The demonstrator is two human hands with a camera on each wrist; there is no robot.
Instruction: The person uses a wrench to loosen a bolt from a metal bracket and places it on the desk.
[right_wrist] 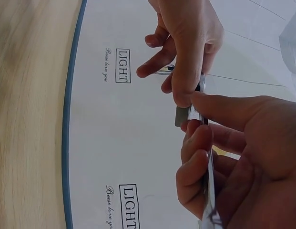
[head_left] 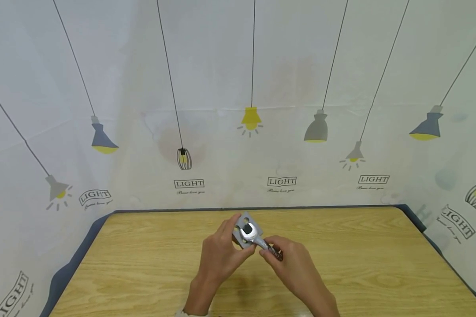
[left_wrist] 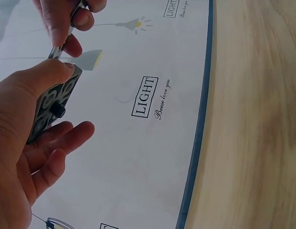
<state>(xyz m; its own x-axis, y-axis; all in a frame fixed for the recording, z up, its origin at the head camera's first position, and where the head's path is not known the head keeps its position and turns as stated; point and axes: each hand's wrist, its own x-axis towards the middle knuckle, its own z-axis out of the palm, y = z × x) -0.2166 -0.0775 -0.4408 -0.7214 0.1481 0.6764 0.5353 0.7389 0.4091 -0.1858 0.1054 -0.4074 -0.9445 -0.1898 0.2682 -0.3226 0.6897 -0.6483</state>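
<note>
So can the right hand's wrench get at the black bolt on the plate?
Probably yes: the wrench head already sits over the bolt on the plate that the left hand holds; the right hand grips its handle.

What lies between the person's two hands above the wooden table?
In the head view, a grey plate gripped by the left hand, with a wrench from the right hand on it.

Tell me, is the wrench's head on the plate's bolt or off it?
On it: the wrench head rings the dark bolt on the grey plate.
</note>
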